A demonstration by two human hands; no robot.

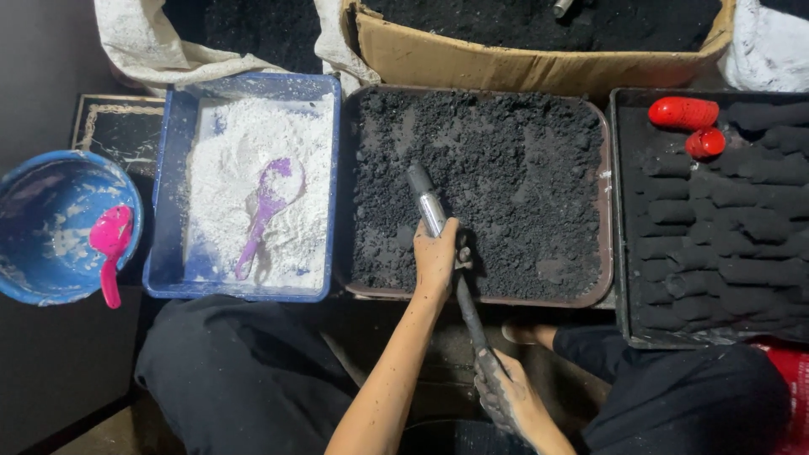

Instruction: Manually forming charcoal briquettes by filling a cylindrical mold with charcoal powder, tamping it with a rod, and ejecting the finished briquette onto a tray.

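A metal tube tool [428, 205] with a long rod lies slanted into the brown tray [603, 221] of black powder. My left hand [436, 257] grips the tube's lower end at the tray's near edge. My right hand [504, 398], blackened with powder, holds the rod's near end above my lap. The tube's tip rests in the dark powder near the tray's middle left.
A blue tray [168, 211] of white powder with a purple scoop [270, 202] sits to the left. A blue bowl [34, 286] holds a pink scoop [111, 244]. At right a black tray [625, 253] holds dark moulded cylinders and two red pieces [684, 113]. Behind it all stand a cardboard box [472, 63] and a sack.
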